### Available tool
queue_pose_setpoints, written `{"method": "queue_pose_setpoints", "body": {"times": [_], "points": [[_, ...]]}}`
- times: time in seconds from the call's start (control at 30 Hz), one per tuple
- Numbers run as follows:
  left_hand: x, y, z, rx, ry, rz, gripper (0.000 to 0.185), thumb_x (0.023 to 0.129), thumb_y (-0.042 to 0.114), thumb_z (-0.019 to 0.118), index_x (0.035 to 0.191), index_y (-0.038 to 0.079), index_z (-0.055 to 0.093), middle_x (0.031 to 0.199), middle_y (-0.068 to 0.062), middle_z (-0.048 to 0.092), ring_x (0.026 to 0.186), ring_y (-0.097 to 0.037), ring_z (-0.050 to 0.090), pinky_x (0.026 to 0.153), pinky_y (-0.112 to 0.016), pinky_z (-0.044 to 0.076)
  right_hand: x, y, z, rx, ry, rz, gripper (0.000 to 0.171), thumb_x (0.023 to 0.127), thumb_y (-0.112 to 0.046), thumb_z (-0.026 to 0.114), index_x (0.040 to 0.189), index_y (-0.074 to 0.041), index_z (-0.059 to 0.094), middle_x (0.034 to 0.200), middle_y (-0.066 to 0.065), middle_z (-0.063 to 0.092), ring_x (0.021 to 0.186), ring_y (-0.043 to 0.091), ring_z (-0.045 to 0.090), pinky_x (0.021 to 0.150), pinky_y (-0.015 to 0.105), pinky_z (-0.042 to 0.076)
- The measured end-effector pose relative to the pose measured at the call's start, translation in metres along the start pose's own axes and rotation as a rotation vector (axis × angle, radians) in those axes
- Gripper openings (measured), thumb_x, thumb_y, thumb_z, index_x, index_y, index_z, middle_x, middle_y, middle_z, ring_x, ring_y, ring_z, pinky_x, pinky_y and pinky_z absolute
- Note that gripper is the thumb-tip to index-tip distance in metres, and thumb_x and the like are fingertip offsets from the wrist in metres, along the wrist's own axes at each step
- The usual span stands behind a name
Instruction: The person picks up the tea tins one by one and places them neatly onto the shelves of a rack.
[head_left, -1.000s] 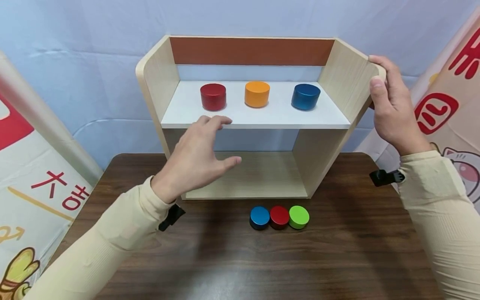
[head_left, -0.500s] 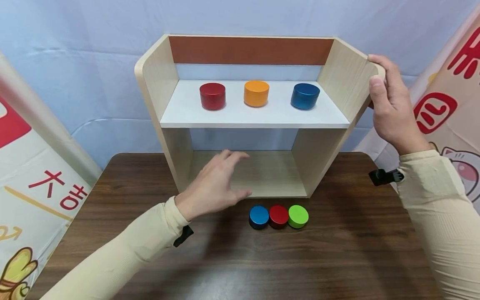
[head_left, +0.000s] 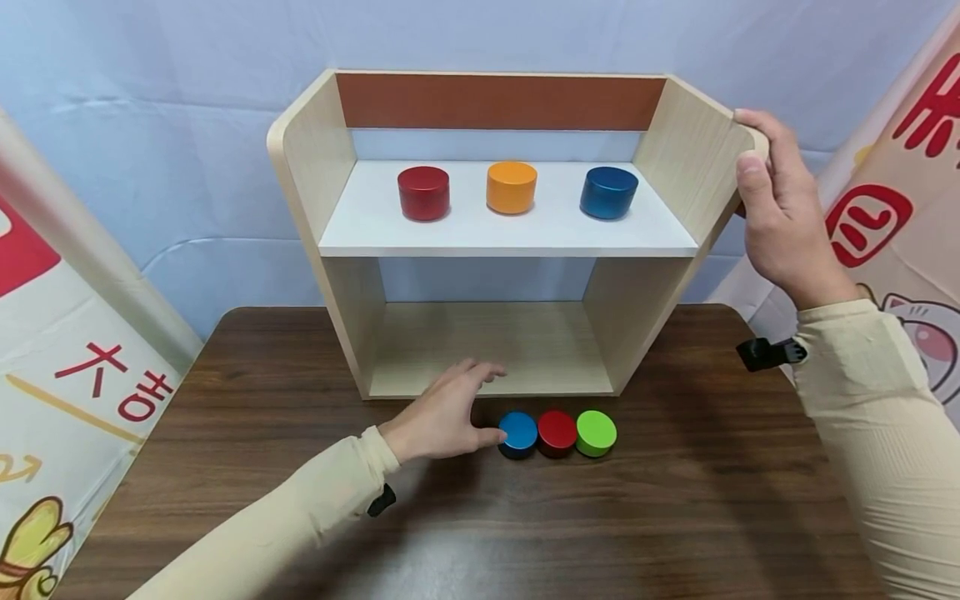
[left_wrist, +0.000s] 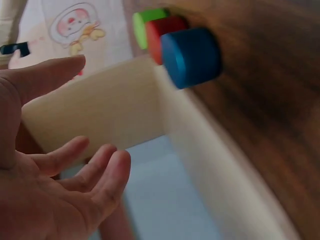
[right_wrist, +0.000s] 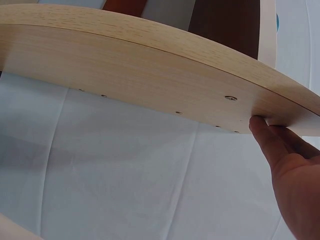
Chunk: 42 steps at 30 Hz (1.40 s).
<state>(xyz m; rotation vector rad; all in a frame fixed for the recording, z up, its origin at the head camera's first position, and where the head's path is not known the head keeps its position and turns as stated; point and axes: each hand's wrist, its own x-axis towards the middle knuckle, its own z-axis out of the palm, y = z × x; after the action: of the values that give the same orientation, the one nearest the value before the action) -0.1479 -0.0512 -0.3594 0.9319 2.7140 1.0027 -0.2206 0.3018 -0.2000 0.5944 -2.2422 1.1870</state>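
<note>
Looking down: I see a wooden shelf unit (head_left: pixel 330 167) standing on a dark wood table (head_left: pixel 675 517).
Left hand: my left hand (head_left: pixel 442 412) lies low over the table, just in front of the shelf unit's bottom edge, palm down.
Left fingers: the fingers (head_left: pixel 480 371) are straight and loosely spread, holding nothing; the thumb tip touches or nearly touches the side of the blue disc (head_left: pixel 519 433). The left wrist view shows the same open palm with the blue disc beyond it.
Blue disc: it sits on the table at the left end of a row of three, touching the red disc (head_left: pixel 557 432), which touches the green disc (head_left: pixel 597 432).
Right hand: my right hand (head_left: pixel 780 221) grips the top front corner of the shelf unit's right side panel.
Right fingers: the fingers (head_left: pixel 765 137) curl over the panel edge, thumb on the near face; the right wrist view shows a fingertip pressed under the panel.
Upper shelf: a red tin (head_left: pixel 423 192), an orange tin (head_left: pixel 512 187) and a blue tin (head_left: pixel 608 192) stand apart in a row.
Surroundings: pale blue cloth (head_left: pixel 187 100) hangs behind.
</note>
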Motion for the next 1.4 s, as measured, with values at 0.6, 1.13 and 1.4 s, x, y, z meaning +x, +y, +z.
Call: {"method": "queue_pose_setpoints", "body": {"times": [0.6,1.13,1.4], "points": [[0.000,-0.033,0.060,-0.001,-0.092,-0.047,0.076,0.078,0.024,0.090,0.141,0.005,0.051,0.129,-0.012,0.057,0.119,-0.029,0.055,0.103,-0.046,0.047,0.001,0.001,0.000,0.002,-0.006,-0.011,0.048,0.108,-0.019,0.040,0.155,-0.023,0.036,0.130,0.000,0.044,0.109,0.019,0.047,0.098,0.030,0.047],[0.008,-0.037,0.075,-0.006,-0.076,-0.095,0.081,0.076,0.026,0.091,0.143,0.007,0.050,0.126,-0.009,0.057,0.118,-0.027,0.055,0.103,-0.045,0.046,0.000,0.001,0.001,-0.001,-0.004,-0.009,0.048,0.108,-0.019,0.039,0.155,-0.024,0.036,0.131,0.000,0.044,0.109,0.019,0.047,0.100,0.031,0.046],[0.015,-0.037,0.077,-0.036,-0.077,-0.105,0.080,0.076,0.023,0.091,0.143,0.005,0.050,0.128,-0.012,0.057,0.119,-0.030,0.056,0.102,-0.048,0.046,0.000,0.001,0.000,-0.002,0.002,-0.003,0.048,0.108,-0.020,0.040,0.155,-0.024,0.036,0.131,0.000,0.044,0.109,0.019,0.047,0.098,0.031,0.047]]}}
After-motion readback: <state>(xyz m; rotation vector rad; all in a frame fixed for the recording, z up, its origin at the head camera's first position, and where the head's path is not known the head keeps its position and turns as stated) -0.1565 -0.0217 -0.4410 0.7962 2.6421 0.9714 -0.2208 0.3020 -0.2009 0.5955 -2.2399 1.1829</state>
